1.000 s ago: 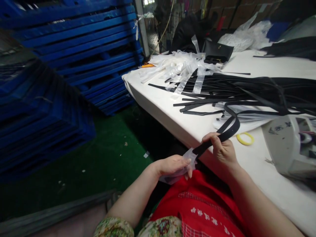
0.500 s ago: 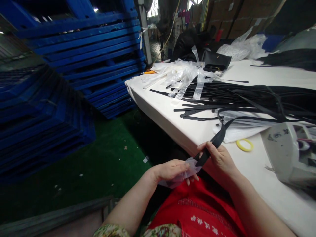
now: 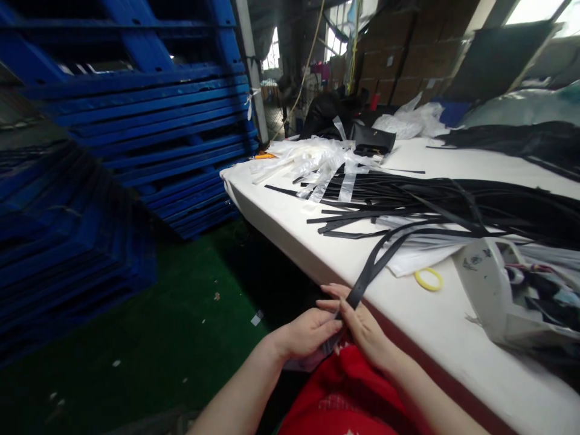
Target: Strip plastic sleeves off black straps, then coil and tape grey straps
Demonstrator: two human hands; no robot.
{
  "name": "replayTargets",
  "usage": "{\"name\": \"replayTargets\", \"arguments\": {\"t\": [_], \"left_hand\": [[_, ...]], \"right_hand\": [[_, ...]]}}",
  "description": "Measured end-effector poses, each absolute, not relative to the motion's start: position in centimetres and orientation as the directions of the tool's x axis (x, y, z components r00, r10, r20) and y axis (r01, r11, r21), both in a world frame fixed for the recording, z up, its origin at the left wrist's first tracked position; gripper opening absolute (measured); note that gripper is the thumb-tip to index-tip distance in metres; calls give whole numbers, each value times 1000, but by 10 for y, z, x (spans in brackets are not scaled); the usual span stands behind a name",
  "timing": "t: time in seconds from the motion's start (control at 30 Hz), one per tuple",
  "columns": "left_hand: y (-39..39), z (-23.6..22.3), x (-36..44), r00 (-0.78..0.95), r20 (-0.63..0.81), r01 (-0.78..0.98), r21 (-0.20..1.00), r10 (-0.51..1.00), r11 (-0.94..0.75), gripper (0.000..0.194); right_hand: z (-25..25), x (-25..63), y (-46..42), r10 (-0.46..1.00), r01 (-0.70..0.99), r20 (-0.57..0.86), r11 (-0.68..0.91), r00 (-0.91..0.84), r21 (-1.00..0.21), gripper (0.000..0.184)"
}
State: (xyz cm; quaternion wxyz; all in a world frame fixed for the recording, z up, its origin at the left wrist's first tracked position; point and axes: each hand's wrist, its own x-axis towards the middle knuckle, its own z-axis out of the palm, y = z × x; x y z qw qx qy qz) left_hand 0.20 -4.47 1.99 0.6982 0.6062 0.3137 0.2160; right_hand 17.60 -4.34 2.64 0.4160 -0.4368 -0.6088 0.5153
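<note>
Just off the table's edge, my left hand (image 3: 310,331) is closed on a clear plastic sleeve (image 3: 331,345), mostly covered by the fingers. My right hand (image 3: 360,323) grips a pair of flat black straps (image 3: 360,289) between thumb and fingers, right beside the left hand. The strap ends reach down to the sleeve; how far inside they are is hidden by the hands. From my grip the straps fork and run back over the white table (image 3: 281,226) to a large bundle of black straps (image 3: 444,196).
Clear plastic sleeves (image 3: 317,157) lie heaped at the far left corner, near an orange-handled cutter (image 3: 265,155) and a black bag (image 3: 374,139). A yellow ring (image 3: 428,279) and a white bin (image 3: 487,284) sit at right. Blue pallets (image 3: 154,121) are stacked left of the table.
My right hand has moved down and left with the straps, up against my left hand. The sleeve is now more hidden. The camera view has tilted up.
</note>
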Motion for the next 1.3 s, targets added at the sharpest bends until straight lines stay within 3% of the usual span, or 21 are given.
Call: {"name": "replayTargets", "arguments": {"t": [0.07,0.2,0.27,0.4,0.53,0.6,0.7,0.8,0.87,0.97,1.03,1.13,1.2,1.3], "left_hand": [[-46,27,0,695,-154,180,983,702,38,51],[-51,37,-4,683,-176,373,918,709,-132,53],[-53,38,-2,663,-180,384,915,727,-124,53],[-50,35,4,590,-144,334,939,794,-78,51],[-47,38,2,509,-64,423,887,858,-185,50],[-48,44,1,536,-33,458,851,844,-258,49],[-54,51,4,610,-26,443,840,792,-313,43],[-60,50,9,594,-35,345,914,804,-215,32],[-61,46,11,517,-50,269,957,854,-107,40],[-57,34,12,422,-139,139,986,896,87,57],[-50,25,9,503,-262,13,955,824,296,51],[-39,13,2,727,-366,-87,791,581,606,52],[-32,9,-1,769,-355,-126,731,532,671,52],[-25,11,-3,718,-308,-212,758,624,617,46]], "right_hand": [[24,180,-40,974,-2,39,39,-221,-999,37],[27,195,-30,979,-376,-193,-205,-70,-904,45],[27,196,-30,967,-374,-247,-251,-59,-893,50],[17,183,-38,970,-187,-205,-227,-132,-956,52],[8,185,-35,980,-281,-196,-200,-44,-939,42],[11,193,-29,947,-432,-309,-317,-91,-844,34],[23,202,-17,832,-625,-466,-542,-302,-562,26],[36,204,0,824,-743,-503,-504,-260,-441,18],[41,202,10,866,-764,-482,-400,-135,-505,16],[42,196,19,914,-694,-404,-303,-19,-653,29],[41,193,22,938,-615,-346,-268,9,-742,37],[40,193,28,961,-484,-276,-249,-15,-839,45],[42,193,35,967,-409,-248,-252,-63,-877,47],[45,184,42,963,-296,-225,-261,-150,-919,47]]}}
